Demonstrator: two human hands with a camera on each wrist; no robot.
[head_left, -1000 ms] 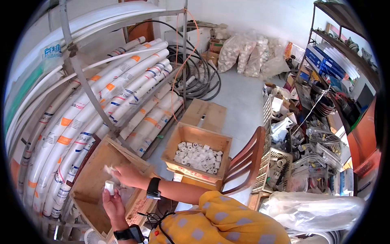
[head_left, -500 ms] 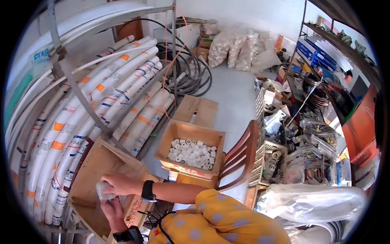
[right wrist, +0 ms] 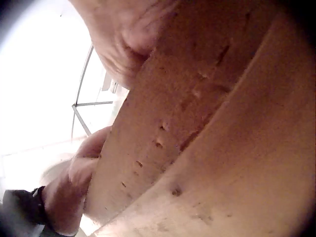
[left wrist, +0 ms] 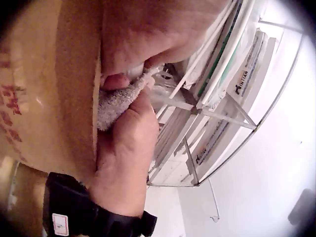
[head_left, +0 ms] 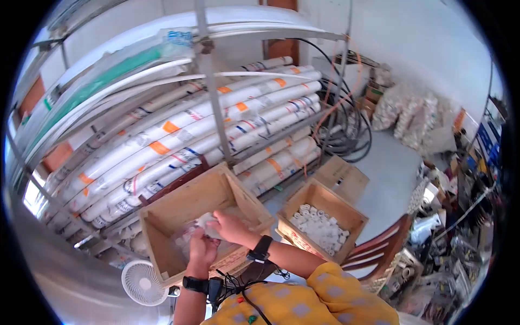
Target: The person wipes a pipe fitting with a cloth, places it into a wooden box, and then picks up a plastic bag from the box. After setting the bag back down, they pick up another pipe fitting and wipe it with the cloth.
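Head view: both hands are seen together over a tilted wooden crate (head_left: 162, 227) that leans against a rack of white pipes (head_left: 179, 135). The left hand (head_left: 201, 251) is raised from below with its fingers curled, and the right hand (head_left: 230, 226) is laid over it from the side; a small pale cloth (head_left: 205, 220) is pinched between them, just above the crate's open mouth. In the left wrist view the cloth (left wrist: 116, 103) is shown as a greyish, fuzzy wad, clamped between the thumb of one hand and the fingers of the other, so both grips are closed on it. Whether anything is wrapped inside the cloth cannot be told. In the right wrist view only the crate's wooden wall (right wrist: 212, 123) and parts of both hands are made out. A second wooden crate (head_left: 346, 208), filled with white pipe fittings (head_left: 320, 226), is set on the floor just beside the first. A small white fan (head_left: 143, 283) is placed below the tilted crate.
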